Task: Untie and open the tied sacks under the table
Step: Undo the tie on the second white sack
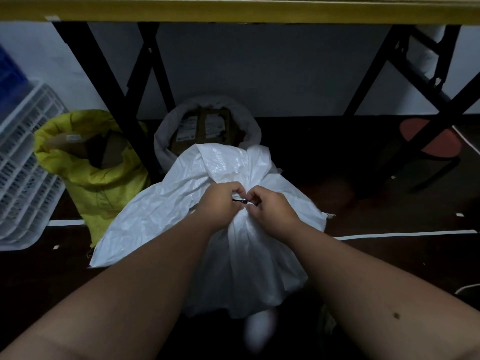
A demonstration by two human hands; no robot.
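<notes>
White sack (207,229) on the floor, just in front of the table's front edge (233,11). Left hand (220,203) and right hand (272,210) both pinch the dark tie (240,201) at the bunched neck. Fabric looks thin, crinkly, probably slippery; work the knot, not the cloth.

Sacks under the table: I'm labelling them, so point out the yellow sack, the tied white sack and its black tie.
yellow sack (104,183), head view, front wall.
tied white sack (161,216), head view, crumpled left side.
black tie (242,201), head view, strip between the hands.
</notes>
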